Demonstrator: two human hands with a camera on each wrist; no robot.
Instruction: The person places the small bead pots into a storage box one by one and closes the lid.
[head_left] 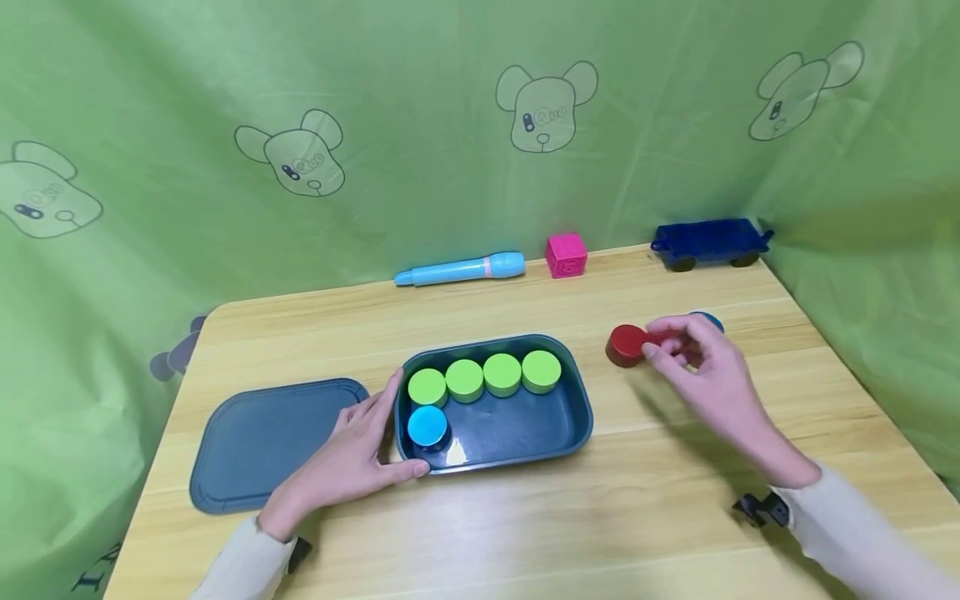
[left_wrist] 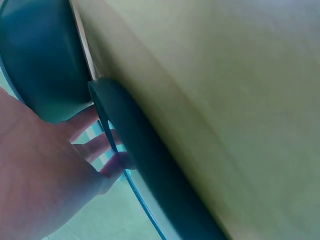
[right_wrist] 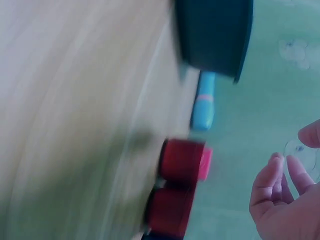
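Your left hand (head_left: pixel 348 458) spreads straight fingers against the left end of a dark container (head_left: pixel 513 429), which holds four green cylinders (head_left: pixel 464 380) and a blue cylinder (head_left: pixel 427 426). Your right hand's (head_left: pixel 705 367) fingers, loosely bent and released, hover by red cylinders (head_left: pixel 626 345) right of it.

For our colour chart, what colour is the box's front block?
The block is bright blue on top, best in the head view.
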